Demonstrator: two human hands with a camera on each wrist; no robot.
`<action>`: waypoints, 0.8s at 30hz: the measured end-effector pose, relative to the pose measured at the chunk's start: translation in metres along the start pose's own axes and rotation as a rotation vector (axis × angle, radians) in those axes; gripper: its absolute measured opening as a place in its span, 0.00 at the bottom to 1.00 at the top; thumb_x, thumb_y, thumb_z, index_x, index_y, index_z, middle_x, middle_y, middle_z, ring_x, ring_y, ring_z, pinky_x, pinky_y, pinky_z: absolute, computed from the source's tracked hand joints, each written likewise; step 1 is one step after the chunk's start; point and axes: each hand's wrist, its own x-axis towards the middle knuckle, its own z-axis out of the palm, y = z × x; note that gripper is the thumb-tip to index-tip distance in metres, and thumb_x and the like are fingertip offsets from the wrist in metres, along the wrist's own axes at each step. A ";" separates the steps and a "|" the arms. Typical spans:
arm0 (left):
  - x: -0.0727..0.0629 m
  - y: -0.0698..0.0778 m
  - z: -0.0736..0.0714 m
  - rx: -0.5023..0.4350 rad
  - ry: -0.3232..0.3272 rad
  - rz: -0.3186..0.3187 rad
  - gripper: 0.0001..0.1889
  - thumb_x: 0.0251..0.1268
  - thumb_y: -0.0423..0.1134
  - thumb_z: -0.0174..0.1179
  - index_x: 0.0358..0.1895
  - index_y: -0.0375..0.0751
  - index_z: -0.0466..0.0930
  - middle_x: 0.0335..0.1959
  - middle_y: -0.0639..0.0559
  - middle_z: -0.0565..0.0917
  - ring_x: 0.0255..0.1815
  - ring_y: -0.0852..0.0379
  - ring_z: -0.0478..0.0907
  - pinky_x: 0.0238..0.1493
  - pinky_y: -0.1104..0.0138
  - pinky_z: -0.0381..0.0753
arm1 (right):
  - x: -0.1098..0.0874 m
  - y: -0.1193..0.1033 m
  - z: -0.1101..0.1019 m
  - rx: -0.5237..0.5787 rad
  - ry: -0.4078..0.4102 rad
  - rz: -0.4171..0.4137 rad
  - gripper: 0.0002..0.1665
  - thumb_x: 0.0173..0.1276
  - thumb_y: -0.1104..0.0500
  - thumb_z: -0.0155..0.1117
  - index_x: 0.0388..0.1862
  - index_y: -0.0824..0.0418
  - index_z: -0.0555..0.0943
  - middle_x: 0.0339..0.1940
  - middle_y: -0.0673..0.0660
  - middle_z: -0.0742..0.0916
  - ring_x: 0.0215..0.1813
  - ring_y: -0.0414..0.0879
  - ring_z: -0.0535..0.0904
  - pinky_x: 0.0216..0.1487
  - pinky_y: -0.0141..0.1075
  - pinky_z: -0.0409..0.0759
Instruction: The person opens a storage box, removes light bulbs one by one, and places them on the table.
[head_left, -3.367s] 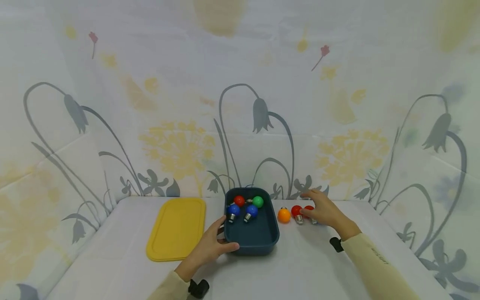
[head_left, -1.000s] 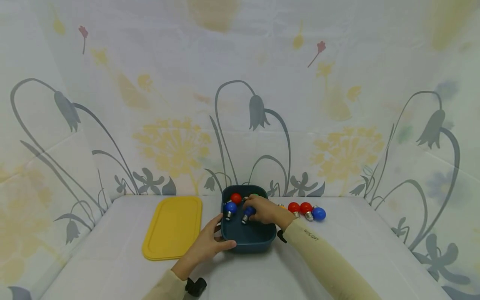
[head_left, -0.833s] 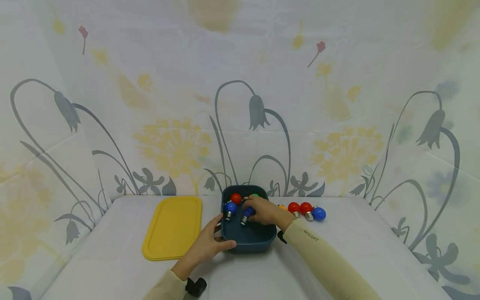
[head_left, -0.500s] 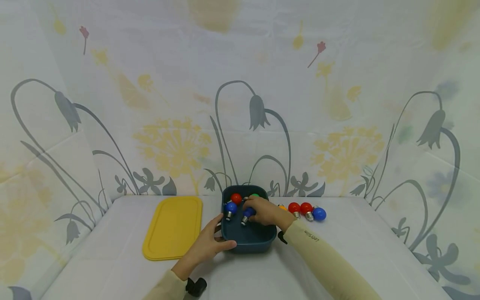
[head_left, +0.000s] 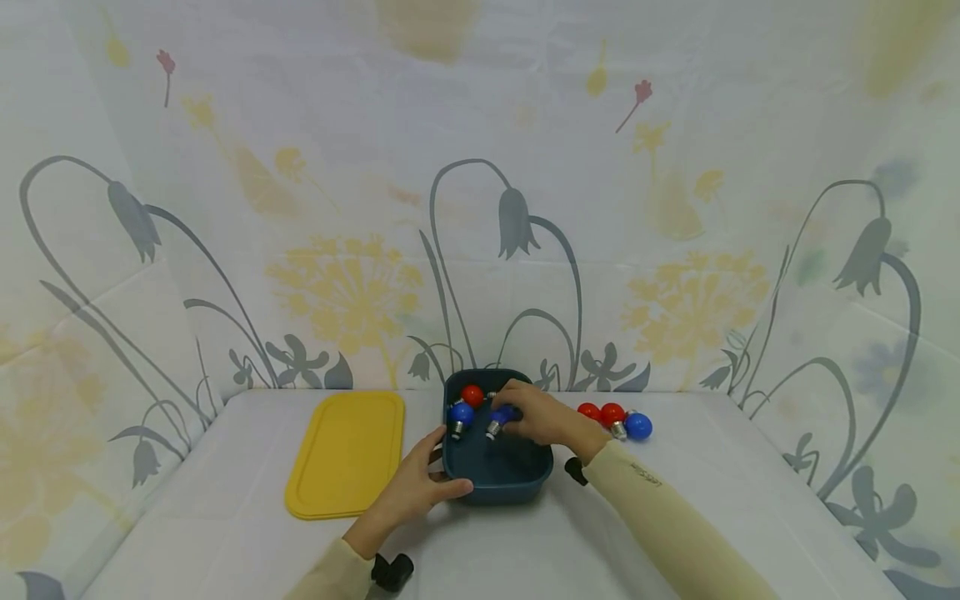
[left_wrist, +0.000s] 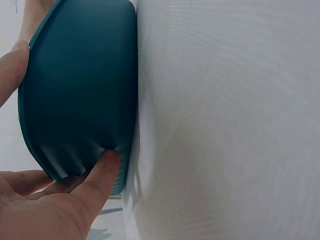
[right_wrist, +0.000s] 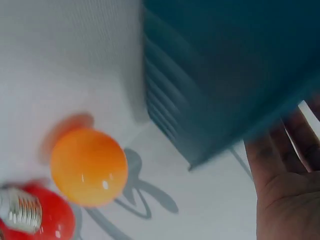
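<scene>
A dark teal plastic box [head_left: 498, 492] stands mid-table. My left hand [head_left: 416, 485] holds its near left corner, thumb at the rim, other fingers against the side wall, as the left wrist view shows. Inside the box, my right hand [head_left: 542, 417] pinches a blue light bulb [head_left: 502, 416], its metal base tilted down to the left. A red bulb [head_left: 472, 396] and another blue bulb [head_left: 462, 414] lie at the box's far left. The green bulb's globe is hidden behind my right hand.
Right of the box are two red bulbs [head_left: 612, 414], a blue bulb [head_left: 638, 426] and an orange bulb [right_wrist: 89, 167], which my right hand hides in the head view. A yellow lid [head_left: 347, 454] lies flat at left. A printed cloth backdrop [head_left: 360, 167] rises behind.
Earlier my right hand was over the bulbs on the table, then moved left into the box. In the last half second it has shifted slightly up and right, the pinched blue bulb moving along.
</scene>
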 end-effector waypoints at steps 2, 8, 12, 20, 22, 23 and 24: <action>0.000 0.000 0.000 0.000 0.000 0.004 0.52 0.55 0.45 0.71 0.75 0.33 0.45 0.73 0.31 0.53 0.64 0.33 0.67 0.55 0.53 0.78 | -0.006 0.000 -0.007 0.014 0.018 -0.004 0.17 0.64 0.59 0.68 0.52 0.55 0.80 0.53 0.51 0.78 0.52 0.45 0.75 0.56 0.40 0.78; 0.001 -0.001 0.001 0.021 0.015 -0.012 0.52 0.54 0.45 0.71 0.75 0.34 0.46 0.73 0.32 0.53 0.65 0.34 0.66 0.56 0.53 0.77 | -0.027 0.007 -0.025 0.047 0.078 -0.028 0.16 0.63 0.61 0.68 0.51 0.56 0.80 0.49 0.50 0.77 0.49 0.45 0.75 0.51 0.42 0.80; -0.001 0.002 0.001 0.018 0.008 -0.016 0.52 0.54 0.44 0.71 0.75 0.33 0.45 0.73 0.31 0.53 0.64 0.33 0.67 0.55 0.52 0.77 | -0.042 0.015 -0.033 0.017 0.105 -0.059 0.16 0.62 0.61 0.69 0.49 0.56 0.80 0.47 0.49 0.78 0.49 0.45 0.75 0.51 0.41 0.79; 0.002 -0.003 0.001 0.014 0.004 -0.013 0.52 0.54 0.45 0.71 0.75 0.34 0.45 0.73 0.32 0.52 0.63 0.34 0.68 0.54 0.54 0.78 | -0.068 0.032 -0.039 -0.017 0.156 -0.058 0.16 0.60 0.62 0.71 0.47 0.55 0.80 0.47 0.48 0.78 0.46 0.42 0.75 0.48 0.40 0.80; 0.002 -0.003 0.001 0.010 0.006 -0.015 0.52 0.54 0.45 0.71 0.75 0.34 0.46 0.73 0.32 0.52 0.63 0.34 0.69 0.54 0.54 0.78 | -0.073 0.036 -0.039 -0.013 0.168 -0.055 0.16 0.60 0.63 0.71 0.47 0.57 0.80 0.46 0.48 0.78 0.46 0.43 0.75 0.50 0.43 0.79; 0.002 -0.003 0.001 0.009 0.004 -0.014 0.52 0.54 0.45 0.71 0.75 0.34 0.46 0.73 0.32 0.52 0.63 0.34 0.68 0.54 0.54 0.78 | -0.076 0.037 -0.039 -0.015 0.174 -0.053 0.17 0.59 0.63 0.71 0.47 0.57 0.80 0.46 0.49 0.78 0.46 0.44 0.75 0.50 0.43 0.79; 0.002 -0.003 0.001 0.009 0.003 -0.014 0.52 0.54 0.45 0.71 0.75 0.34 0.46 0.73 0.32 0.52 0.63 0.34 0.68 0.54 0.54 0.78 | -0.078 0.038 -0.039 -0.015 0.178 -0.050 0.17 0.59 0.63 0.72 0.47 0.58 0.80 0.46 0.50 0.79 0.46 0.45 0.75 0.50 0.44 0.79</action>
